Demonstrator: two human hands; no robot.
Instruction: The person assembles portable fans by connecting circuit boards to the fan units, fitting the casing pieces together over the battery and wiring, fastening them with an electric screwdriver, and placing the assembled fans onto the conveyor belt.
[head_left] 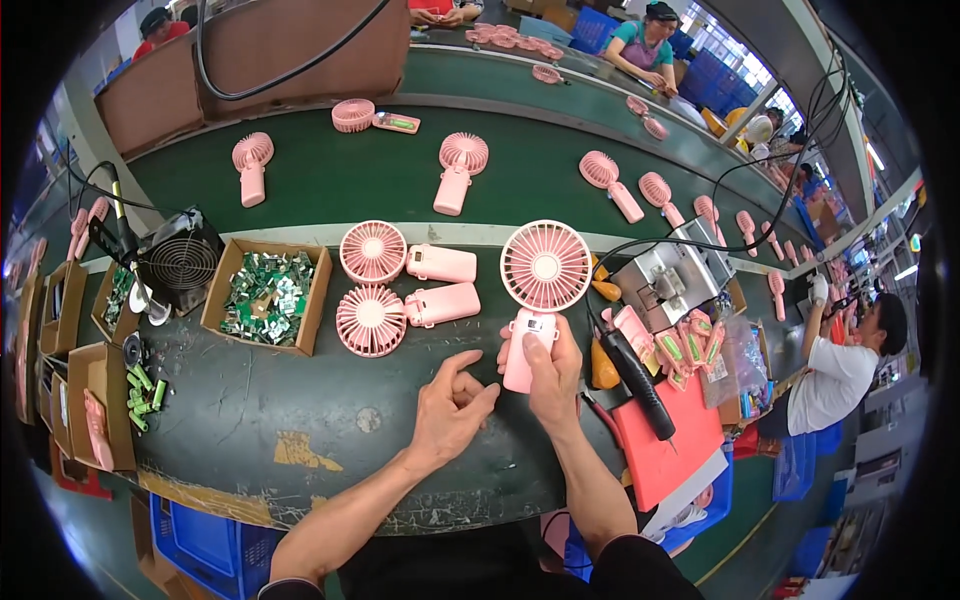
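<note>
My right hand (556, 375) grips the handle of a pink handheld fan (546, 268), its round grille pointing away from me and its thumb side up. The thumb lies on the handle just below a small dark window. My left hand (452, 402) hovers over the bench to the left of that handle, fingers loosely bent and apart, with nothing visible in it. Beyond the left hand, two more pink fans lie on their sides, an upper one (374, 252) and a lower one (371, 321), their handles toward the right.
A carton of green circuit boards (318, 300) stands left, near loose green batteries (140, 400) and a soldering iron (124, 215). Right are an electric screwdriver (640, 390), a metal fixture (665, 285) and a red mat (670, 450). Behind runs a green conveyor (350, 180) carrying fans; co-workers sit beyond.
</note>
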